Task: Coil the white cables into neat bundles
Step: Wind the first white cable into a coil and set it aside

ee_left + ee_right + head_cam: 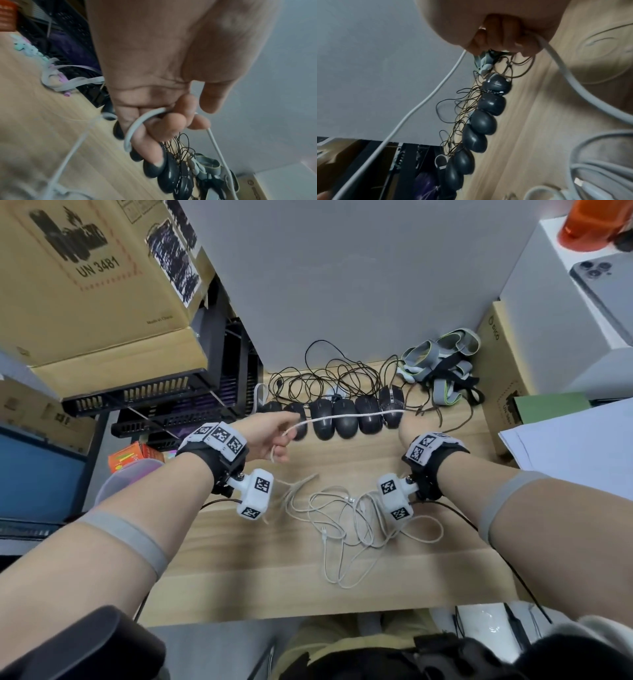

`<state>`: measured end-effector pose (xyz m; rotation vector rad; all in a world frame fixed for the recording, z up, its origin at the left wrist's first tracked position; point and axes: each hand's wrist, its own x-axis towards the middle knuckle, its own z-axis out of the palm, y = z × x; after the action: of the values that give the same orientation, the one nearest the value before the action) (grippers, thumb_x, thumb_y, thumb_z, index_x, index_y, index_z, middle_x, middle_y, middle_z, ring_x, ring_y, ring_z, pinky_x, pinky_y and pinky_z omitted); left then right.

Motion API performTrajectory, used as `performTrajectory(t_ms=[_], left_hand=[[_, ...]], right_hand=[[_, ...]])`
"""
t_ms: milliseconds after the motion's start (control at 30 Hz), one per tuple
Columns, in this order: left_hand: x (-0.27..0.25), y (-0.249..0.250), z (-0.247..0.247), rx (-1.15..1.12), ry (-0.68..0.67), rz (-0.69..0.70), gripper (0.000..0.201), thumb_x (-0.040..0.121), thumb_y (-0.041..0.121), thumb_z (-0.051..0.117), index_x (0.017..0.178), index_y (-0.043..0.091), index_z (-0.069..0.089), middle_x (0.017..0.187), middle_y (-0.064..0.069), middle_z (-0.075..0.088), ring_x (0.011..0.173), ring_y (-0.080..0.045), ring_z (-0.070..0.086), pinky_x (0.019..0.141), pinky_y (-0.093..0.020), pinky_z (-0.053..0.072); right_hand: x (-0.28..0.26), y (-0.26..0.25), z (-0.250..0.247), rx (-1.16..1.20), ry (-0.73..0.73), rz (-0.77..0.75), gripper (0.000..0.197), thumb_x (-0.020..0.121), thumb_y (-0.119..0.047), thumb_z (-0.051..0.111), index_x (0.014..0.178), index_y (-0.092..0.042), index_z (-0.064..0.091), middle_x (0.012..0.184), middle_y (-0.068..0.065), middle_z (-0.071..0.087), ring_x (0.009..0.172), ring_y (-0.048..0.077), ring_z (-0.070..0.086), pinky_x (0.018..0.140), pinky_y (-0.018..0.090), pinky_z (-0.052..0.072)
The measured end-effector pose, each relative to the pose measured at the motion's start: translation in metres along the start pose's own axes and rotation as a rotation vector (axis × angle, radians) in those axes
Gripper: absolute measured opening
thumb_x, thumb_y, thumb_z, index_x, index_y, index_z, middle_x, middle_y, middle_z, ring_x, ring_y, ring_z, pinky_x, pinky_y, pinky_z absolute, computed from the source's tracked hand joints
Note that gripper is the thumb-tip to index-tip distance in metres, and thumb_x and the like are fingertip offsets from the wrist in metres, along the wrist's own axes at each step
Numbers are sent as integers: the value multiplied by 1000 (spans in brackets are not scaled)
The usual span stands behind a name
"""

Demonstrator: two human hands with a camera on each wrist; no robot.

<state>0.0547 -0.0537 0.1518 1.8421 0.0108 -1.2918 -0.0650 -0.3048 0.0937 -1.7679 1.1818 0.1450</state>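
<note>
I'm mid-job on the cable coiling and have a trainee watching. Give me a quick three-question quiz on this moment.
1. True or false: both the left hand and the right hand hold the white cable that stretches between them.
2. The taut cable passes above which objects? A) row of black mice B) grey straps C) cardboard box
3. Fill in: the remaining white cables lie in a loose ____ on the wooden table, between the forearms.

Key: 1 true; 2 A; 3 tangle.
</note>
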Motion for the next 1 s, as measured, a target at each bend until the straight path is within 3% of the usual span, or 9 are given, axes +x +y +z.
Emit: performTrajectory(t_ms=[67, 133, 300, 433, 600, 700, 833, 900, 1000], left_hand=[[1, -4, -4, -131, -16, 28, 39, 106, 33, 41, 73, 14, 49, 55, 4, 25, 46, -15, 35, 72, -36, 54], [1, -2, -1, -170, -29, 44, 36, 106, 27, 41, 74, 14, 49, 55, 5, 24, 47, -14, 31, 73, -35, 52], [1, 13, 23, -189, -123, 37, 31, 107, 23, 42, 79, 12, 51, 50, 7, 23, 45, -11, 25, 58, -27, 42], [0, 34, 37, -371, -169, -4, 30, 107, 21, 40, 81, 11, 50, 50, 7, 25, 44, -8, 28, 56, -22, 48], [-1, 51, 35, -490, -201, -11, 27, 107, 17, 43, 85, 6, 55, 55, 3, 38, 49, -10, 40, 56, -20, 50], [6, 54, 31, -504, -95, 94, 26, 107, 15, 43, 87, 6, 57, 55, 2, 45, 51, -11, 48, 65, -26, 60], [13, 53, 31, -396, -14, 172, 26, 107, 24, 45, 92, 10, 60, 61, -1, 61, 58, -16, 62, 66, -31, 62], [16, 47, 33, -291, -27, 163, 42, 107, 42, 37, 92, 10, 59, 65, -4, 61, 54, -19, 59, 55, -30, 55], [22, 35, 41, -168, -148, 136, 64, 100, 66, 27, 91, 9, 54, 75, -8, 55, 61, -23, 60, 67, -31, 50]], right_hand=[[1, 9, -1, -120, 12, 58, 46, 101, -32, 38, 129, 3, 51, 128, 22, 56, 117, 37, 54, 93, 36, 40], [-9, 5, 6, -203, -54, 20, 41, 93, -27, 50, 124, -1, 53, 108, 16, 61, 105, 35, 59, 87, 36, 44], [-27, -8, 43, -345, -89, -611, 98, 57, -34, 75, 144, -19, 32, 140, 4, 43, 128, 23, 44, 108, 42, 40], [-49, -29, 61, -158, -341, -840, 74, 61, -31, 73, 130, -21, 46, 117, -3, 54, 106, 13, 54, 92, 27, 48], [-49, -42, 72, -17, -590, -572, 62, 73, -12, 67, 131, -13, 45, 91, -7, 64, 85, 15, 65, 79, 30, 56], [-54, -48, 67, 49, -804, -396, 19, 85, -8, 52, 98, -6, 67, 75, -2, 73, 77, 21, 65, 65, 31, 49], [-53, -47, 68, 37, -854, -397, 31, 93, -23, 46, 71, -10, 62, 58, 5, 64, 58, 23, 55, 53, 27, 37], [-50, -54, 66, 297, -837, -327, 33, 97, -24, 42, 66, -14, 49, 49, 1, 51, 48, 20, 47, 53, 29, 36], [-42, -75, 51, 812, -842, -117, 34, 100, -28, 36, 68, -17, 42, 48, -2, 40, 53, 20, 41, 56, 31, 32]])
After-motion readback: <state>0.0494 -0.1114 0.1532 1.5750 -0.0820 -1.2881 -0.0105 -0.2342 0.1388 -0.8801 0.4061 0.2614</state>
